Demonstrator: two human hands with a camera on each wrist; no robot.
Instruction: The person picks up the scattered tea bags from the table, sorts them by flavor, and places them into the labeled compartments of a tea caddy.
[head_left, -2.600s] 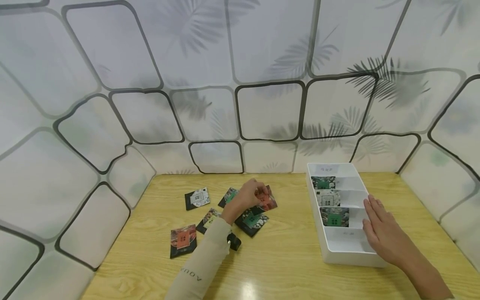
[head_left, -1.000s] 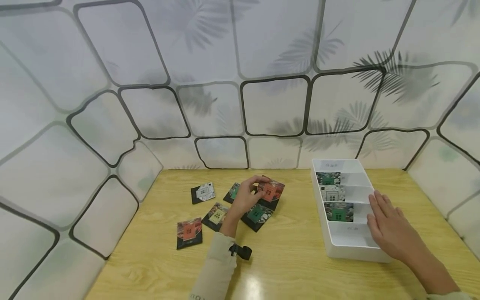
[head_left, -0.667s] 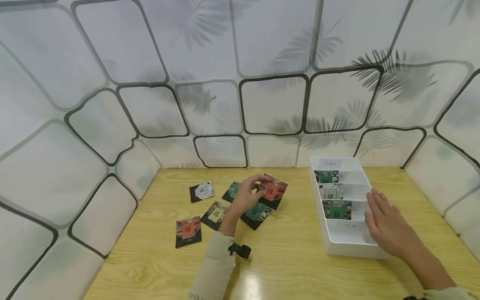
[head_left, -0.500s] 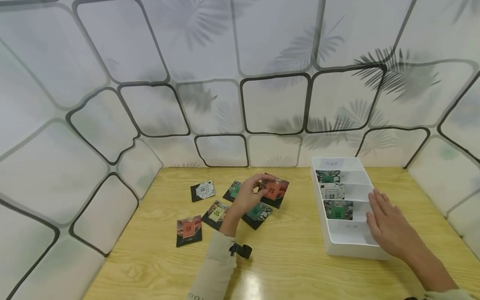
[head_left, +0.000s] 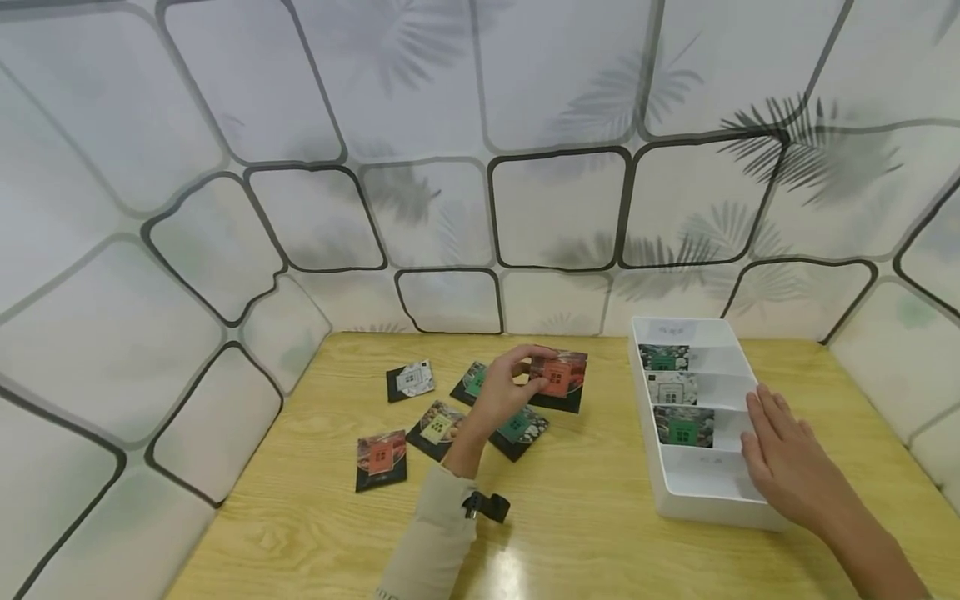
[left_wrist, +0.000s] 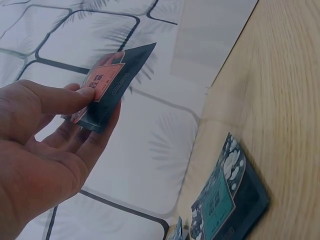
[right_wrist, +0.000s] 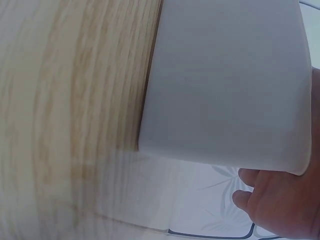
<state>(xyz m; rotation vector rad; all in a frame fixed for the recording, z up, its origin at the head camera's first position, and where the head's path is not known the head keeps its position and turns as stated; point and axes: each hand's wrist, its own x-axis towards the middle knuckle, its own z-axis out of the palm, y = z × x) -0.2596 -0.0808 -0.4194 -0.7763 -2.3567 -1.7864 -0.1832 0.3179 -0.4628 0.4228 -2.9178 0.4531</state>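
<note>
My left hand (head_left: 501,396) pinches a flat sachet with a red label (head_left: 558,379) between thumb and fingers. In the left wrist view this sachet (left_wrist: 107,85) is tilted up, clear of the table. Below it lies a green-labelled sachet (head_left: 519,429), partly overlapped by my hand. Around it on the table are another green one (head_left: 474,380), a yellow one (head_left: 437,428), a white one (head_left: 411,381) and a second red one (head_left: 381,460). My right hand (head_left: 783,458) rests with straight fingers along the right rim of a white divided box (head_left: 720,510).
Inside the box, three compartments each show a sachet at their left: green (head_left: 665,358), white (head_left: 672,388) and green (head_left: 684,427). Small handwritten labels mark the compartments. Patterned fabric walls (head_left: 558,208) enclose the back and sides of the wooden table (head_left: 585,517).
My left hand has taken the red sachet up from among the others, shifted it slightly right and turned it. The right hand stays at the box rim. The head view has shifted a little.
</note>
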